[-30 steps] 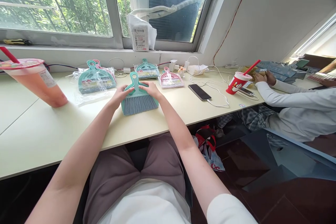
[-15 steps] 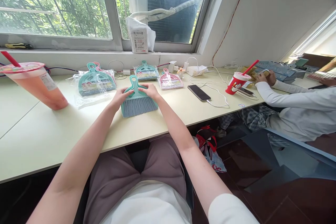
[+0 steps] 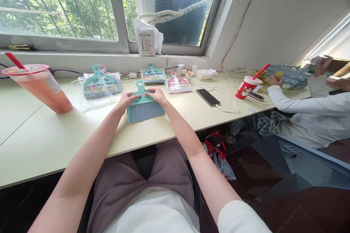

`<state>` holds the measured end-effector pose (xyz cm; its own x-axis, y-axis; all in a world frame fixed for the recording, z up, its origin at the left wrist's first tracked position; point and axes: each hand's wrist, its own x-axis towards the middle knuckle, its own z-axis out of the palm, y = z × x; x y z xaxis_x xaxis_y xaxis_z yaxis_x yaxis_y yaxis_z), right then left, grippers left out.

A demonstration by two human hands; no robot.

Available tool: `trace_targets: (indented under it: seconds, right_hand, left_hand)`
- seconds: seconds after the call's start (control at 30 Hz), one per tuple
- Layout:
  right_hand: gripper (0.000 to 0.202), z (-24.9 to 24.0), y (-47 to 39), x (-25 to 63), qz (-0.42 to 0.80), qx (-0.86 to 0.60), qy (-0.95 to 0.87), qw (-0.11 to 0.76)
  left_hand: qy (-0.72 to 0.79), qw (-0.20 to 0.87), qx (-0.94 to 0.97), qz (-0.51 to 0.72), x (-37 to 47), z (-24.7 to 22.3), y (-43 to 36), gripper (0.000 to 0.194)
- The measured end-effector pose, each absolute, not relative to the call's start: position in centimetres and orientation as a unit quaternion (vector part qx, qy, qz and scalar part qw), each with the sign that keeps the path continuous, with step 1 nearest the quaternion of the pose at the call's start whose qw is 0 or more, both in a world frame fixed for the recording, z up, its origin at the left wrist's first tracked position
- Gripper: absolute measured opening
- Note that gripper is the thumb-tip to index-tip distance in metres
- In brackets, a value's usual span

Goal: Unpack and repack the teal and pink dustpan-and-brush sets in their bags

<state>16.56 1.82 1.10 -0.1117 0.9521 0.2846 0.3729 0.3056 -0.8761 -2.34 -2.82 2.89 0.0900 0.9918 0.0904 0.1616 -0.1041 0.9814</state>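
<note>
A small teal hand broom (image 3: 146, 111) with grey bristles stands upright on the table, its bristles toward me. Teal plastic shows around its edge, perhaps a dustpan behind it. My left hand (image 3: 128, 100) is closed on its left side, the thumb by the handle. On the right side my right hand (image 3: 158, 95) grips it in the same way. Behind it lie bagged brush-and-dustpan sets: teal ones on the left (image 3: 102, 85), a teal one at the back (image 3: 153, 74) and a pink one (image 3: 178, 84).
A tall cup of orange drink (image 3: 51, 87) stands on the left. To the right are a phone (image 3: 207, 97) on a cable, a red cup (image 3: 245, 88) and a seated person (image 3: 308, 98) handling something beside blue boxes (image 3: 290, 76). The table's front edge (image 3: 153, 143) runs before my lap.
My hands and the broom stay practically in place; the view shifts slightly. The person on the right has raised one hand, holding something pale, away from the other hand.
</note>
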Motion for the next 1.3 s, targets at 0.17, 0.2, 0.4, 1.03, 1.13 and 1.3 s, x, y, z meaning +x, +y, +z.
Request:
trace_targets:
  seconds: [0.17, 0.2, 0.4, 1.03, 1.13, 1.3]
  right_hand:
    - [0.035, 1.3, 1.6, 16.5, 0.334, -0.499, -0.656, 0.457]
    - [0.034, 1.3, 1.6, 16.4, 0.337, -0.501, -0.653, 0.458]
    - [0.027, 1.4, 1.3, 16.3, 0.337, -0.514, -0.646, 0.452]
    - [0.034, 0.8, 2.3, 16.3, 0.359, -0.496, -0.633, 0.475]
    - [0.032, 1.0, 2.0, 16.3, 0.354, -0.498, -0.634, 0.475]
    - [0.031, 1.0, 1.8, 16.2, 0.37, -0.494, -0.619, 0.486]
  left_hand:
    - [0.49, 0.446, 0.585, 0.468, -2.3, 2.7, -2.6, 0.045]
    - [0.49, 0.447, 0.584, 0.469, -2.3, 2.7, -2.6, 0.045]
    - [0.476, 0.465, 0.571, 0.48, -2.3, 2.5, -2.5, 0.044]
    - [0.472, 0.481, 0.535, 0.509, -2.2, 2.8, -3.0, 0.043]
    - [0.472, 0.479, 0.54, 0.506, -2.1, 2.8, -3.1, 0.044]
    - [0.471, 0.475, 0.559, 0.491, -2.4, 2.6, -2.8, 0.046]
